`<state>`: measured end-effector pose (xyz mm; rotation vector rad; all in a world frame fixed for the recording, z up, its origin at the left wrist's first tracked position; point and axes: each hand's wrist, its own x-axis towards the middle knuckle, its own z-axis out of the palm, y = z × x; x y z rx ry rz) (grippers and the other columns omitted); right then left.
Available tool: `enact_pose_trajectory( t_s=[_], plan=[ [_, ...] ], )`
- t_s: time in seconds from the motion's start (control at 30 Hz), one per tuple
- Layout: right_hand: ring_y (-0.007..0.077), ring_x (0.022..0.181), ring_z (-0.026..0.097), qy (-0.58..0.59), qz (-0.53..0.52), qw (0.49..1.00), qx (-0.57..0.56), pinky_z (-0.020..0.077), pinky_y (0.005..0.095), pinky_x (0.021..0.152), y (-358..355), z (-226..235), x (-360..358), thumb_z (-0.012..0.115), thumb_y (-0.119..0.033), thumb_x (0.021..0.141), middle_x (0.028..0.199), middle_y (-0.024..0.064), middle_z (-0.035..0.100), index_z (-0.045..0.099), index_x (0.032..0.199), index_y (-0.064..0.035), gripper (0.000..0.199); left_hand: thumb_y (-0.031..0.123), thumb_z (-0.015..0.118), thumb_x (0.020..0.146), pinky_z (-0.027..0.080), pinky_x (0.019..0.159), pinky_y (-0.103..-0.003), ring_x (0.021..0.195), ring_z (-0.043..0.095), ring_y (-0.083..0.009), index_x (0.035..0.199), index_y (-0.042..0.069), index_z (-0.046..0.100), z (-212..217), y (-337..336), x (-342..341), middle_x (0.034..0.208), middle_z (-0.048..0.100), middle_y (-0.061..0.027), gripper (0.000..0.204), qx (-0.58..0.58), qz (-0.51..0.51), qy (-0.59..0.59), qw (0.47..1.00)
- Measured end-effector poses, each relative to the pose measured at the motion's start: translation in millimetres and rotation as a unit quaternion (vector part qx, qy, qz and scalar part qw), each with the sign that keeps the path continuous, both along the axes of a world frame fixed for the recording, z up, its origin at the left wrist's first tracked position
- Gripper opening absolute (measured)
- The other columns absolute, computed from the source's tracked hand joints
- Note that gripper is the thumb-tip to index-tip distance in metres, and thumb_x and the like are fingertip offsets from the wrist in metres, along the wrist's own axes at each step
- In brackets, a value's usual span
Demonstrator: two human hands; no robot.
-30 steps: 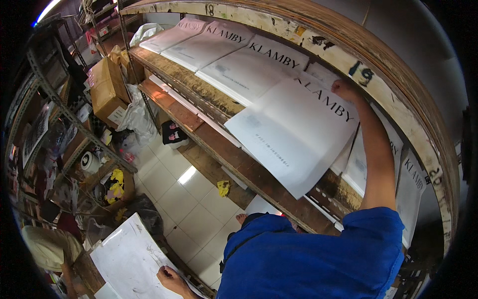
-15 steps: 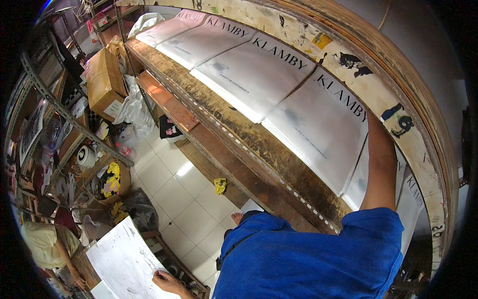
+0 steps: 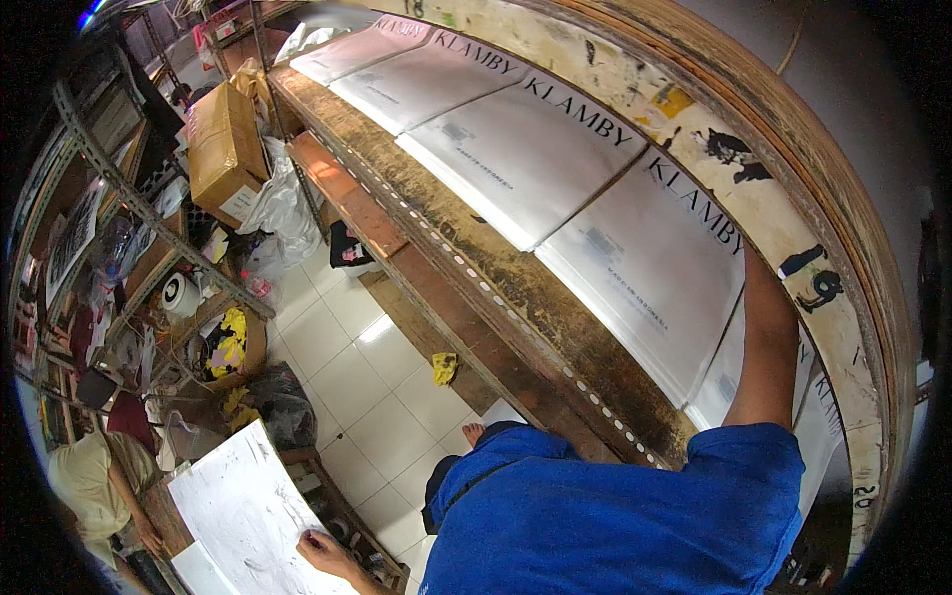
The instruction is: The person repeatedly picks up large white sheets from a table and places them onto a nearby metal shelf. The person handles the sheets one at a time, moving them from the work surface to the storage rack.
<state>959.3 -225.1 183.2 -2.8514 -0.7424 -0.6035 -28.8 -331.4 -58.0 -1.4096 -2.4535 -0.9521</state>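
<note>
My left hand (image 3: 318, 546) is at the right edge of a large white sheet (image 3: 243, 501) with dark smudges, at the lower left. Its fingers are curled together against the sheet; whether anything small is between them is hidden. My right arm (image 3: 764, 347) reaches from its blue sleeve across a row of white printed plastic bags (image 3: 635, 268). It runs up to a stained, curved beam (image 3: 754, 198), where my right hand is out of sight. The bags lie side by side in stacks along a worn wooden bench (image 3: 436, 183), their dark lettering nearest the beam.
Metal shelving (image 3: 149, 213) with a cardboard box (image 3: 226, 149) and clutter stands at the left. Another person (image 3: 94, 481) in a pale top is at the lower left. A yellow cloth (image 3: 444, 368) lies on the tiled floor (image 3: 377, 412) beside the bench.
The whole view has shifted slightly, with the bench and shelves moving right. My left hand has moved slightly up and left along the sheet's edge. My right arm stays reaching toward the beam.
</note>
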Motion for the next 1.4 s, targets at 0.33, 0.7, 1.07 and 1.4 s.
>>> enact_pose_trajectory(
  t_s=[0.33, 0.7, 1.07, 1.4],
  plan=[
    [0.0144, 0.082, 0.055, 0.058, 0.51, 0.85, 0.121, 0.0444, 0.0277, 0.076, 209.5, 73.7, -269.2, 0.052, -0.009, 0.09, 0.085, 0.0049, 0.056, 0.057, 0.093, -0.0024, 0.009, 0.002, 0.054, 0.084, 0.044, 0.067, -0.037, 0.073, 0.052, -0.0299, 0.089, -0.003, 0.058, -1.7, 0.5, -3.8, 0.08, 0.054, -0.0158, 0.008, 0.047, -0.013, -0.014, 0.999],
    [0.0116, 0.078, 0.058, 0.3, 0.832, 0.463, -0.058, 0.0452, 0.0262, 0.071, 240.9, 44.0, -684.3, 0.053, -0.004, 0.09, 0.085, 0.0053, 0.062, 0.06, 0.098, 0.0005, 0.012, 0.006, 0.061, 0.079, 0.043, 0.06, -0.04, 0.064, 0.055, -0.0296, 0.08, 0.003, 0.062, 32.7, -8.2, -0.7, 0.072, 0.056, -0.0129, 0.003, 0.1, 0.038, -0.184, 0.977],
    [0.0166, 0.058, 0.053, 0.671, 0.528, 0.465, -0.235, 0.0453, 0.0305, 0.051, 161.9, -402.1, -722.7, 0.048, -0.022, 0.095, 0.068, 0.0048, 0.054, 0.051, 0.087, -0.0091, 0.016, 0.008, 0.064, 0.077, 0.042, 0.064, -0.039, 0.069, 0.055, -0.0287, 0.081, 0.005, 0.062, 37.8, -69.4, -49.8, 0.076, 0.057, -0.009, 0.006, 0.104, 0.182, -0.054, 0.976],
    [0.0191, 0.054, 0.055, 0.67, 0.373, 0.496, -0.407, 0.045, 0.0353, 0.046, 132.5, -385.4, -637.7, 0.056, -0.01, 0.089, 0.068, 0.0075, 0.054, 0.054, 0.096, 0.0012, 0.014, 0.009, 0.065, 0.076, 0.043, 0.066, -0.04, 0.069, 0.054, -0.0302, 0.08, 0.005, 0.062, 39.4, -87.2, -64.6, 0.075, 0.056, -0.0096, 0.007, 0.079, 0.258, -0.075, 0.96]
  ],
)
